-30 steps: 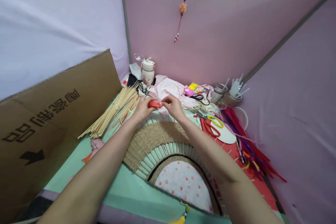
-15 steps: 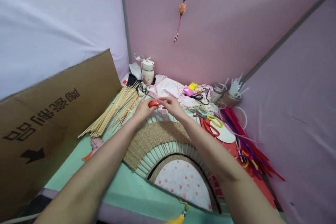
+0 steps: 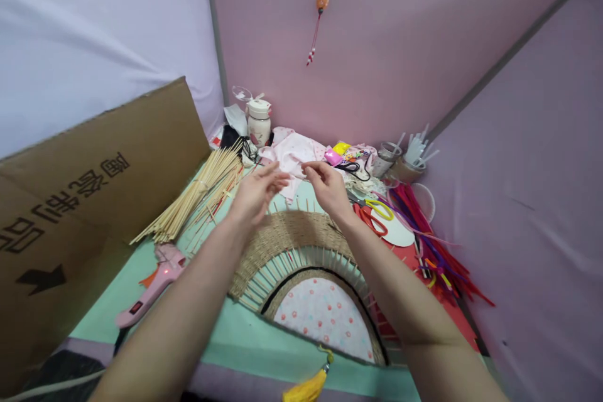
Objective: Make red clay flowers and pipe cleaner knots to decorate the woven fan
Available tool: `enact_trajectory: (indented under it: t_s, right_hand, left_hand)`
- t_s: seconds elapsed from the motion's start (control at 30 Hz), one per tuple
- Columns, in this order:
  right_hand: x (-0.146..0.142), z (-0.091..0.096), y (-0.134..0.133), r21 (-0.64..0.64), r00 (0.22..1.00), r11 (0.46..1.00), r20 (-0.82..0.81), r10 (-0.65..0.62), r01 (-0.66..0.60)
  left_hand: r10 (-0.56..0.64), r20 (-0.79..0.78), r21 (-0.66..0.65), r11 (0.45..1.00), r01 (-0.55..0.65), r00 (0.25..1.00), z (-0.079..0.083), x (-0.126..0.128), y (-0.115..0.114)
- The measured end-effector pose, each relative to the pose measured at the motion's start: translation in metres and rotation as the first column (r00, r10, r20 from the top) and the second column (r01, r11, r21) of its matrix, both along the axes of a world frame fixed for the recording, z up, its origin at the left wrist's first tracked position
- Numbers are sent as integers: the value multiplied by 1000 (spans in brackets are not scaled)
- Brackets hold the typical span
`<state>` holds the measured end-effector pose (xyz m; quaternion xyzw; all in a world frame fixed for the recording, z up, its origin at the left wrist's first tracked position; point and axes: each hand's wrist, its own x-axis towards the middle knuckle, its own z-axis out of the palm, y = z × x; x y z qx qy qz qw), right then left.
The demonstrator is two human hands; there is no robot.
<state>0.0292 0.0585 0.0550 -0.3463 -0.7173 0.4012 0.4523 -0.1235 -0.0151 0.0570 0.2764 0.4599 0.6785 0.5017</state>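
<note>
My left hand [image 3: 260, 191] is raised over the far edge of a woven fan [image 3: 264, 242], its fingers stretched out and slightly apart. No held object shows in it. Close by on the right, my right hand [image 3: 326, 187] has its thumb and fingertips pressed together. Something thin and pale may be between them, too small to name. The half-round fan has straw-coloured weaving over thin sticks and a white inner panel [image 3: 325, 316] with pink prints. A yellow tassel [image 3: 308, 384] hangs at its near edge.
Bamboo sticks [image 3: 188, 198] and a pink glue gun [image 3: 153, 292] with a lit red light lie left, by a cardboard sheet [image 3: 108, 169]. A white bottle [image 3: 259, 122] and pink cloth [image 3: 292, 149] stand behind. Red-handled scissors [image 3: 372, 221] and pipe cleaners [image 3: 419, 217] are at right.
The red packet that was in my left hand no longer shows. That hand's fingers have spread, and the hands are farther apart. The glue gun has come into fuller view.
</note>
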Motion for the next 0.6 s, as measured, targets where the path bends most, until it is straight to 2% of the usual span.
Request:
enact_trajectory:
  t_s: [0.07,0.1,0.13,0.2,0.27,0.37,0.4,0.43,0.53,0.6]
  right_hand:
    - [0,7,-16,227,998,974,52,-40,27]
    - [0,8,-26,316,992,948,105,-64,28]
    - [0,9,-38,370,981,929,175,-87,16]
    - [2,7,-69,389,938,921,325,-122,-15]
    - [10,1,-102,375,900,924,425,-101,-73]
    - [32,-9,-136,365,813,863,576,85,-349]
    - [40,-11,-140,353,783,854,614,96,-382]
    - [48,-12,-142,348,765,862,640,70,-369]
    - [59,-6,-140,358,744,908,663,-84,-217]
    - [56,0,-147,367,729,908,675,-110,-202]
  left_hand:
    - [-140,278,45,990,132,950,3,39,-22]
    - [-169,358,47,986,163,918,3,58,-33]
    - [-203,407,37,978,206,891,1,73,-42]
    - [-260,414,65,964,257,872,-3,92,-56]
    - [-268,383,70,963,262,884,-6,96,-63]
    - [-276,390,67,960,272,878,-7,88,-68]
    - [-301,406,70,952,299,863,-6,86,-70]
    - [-336,425,72,938,338,841,-6,86,-74]
    - [-417,498,73,894,443,760,-7,96,-88]
    - [-419,540,81,889,450,730,-8,102,-94]
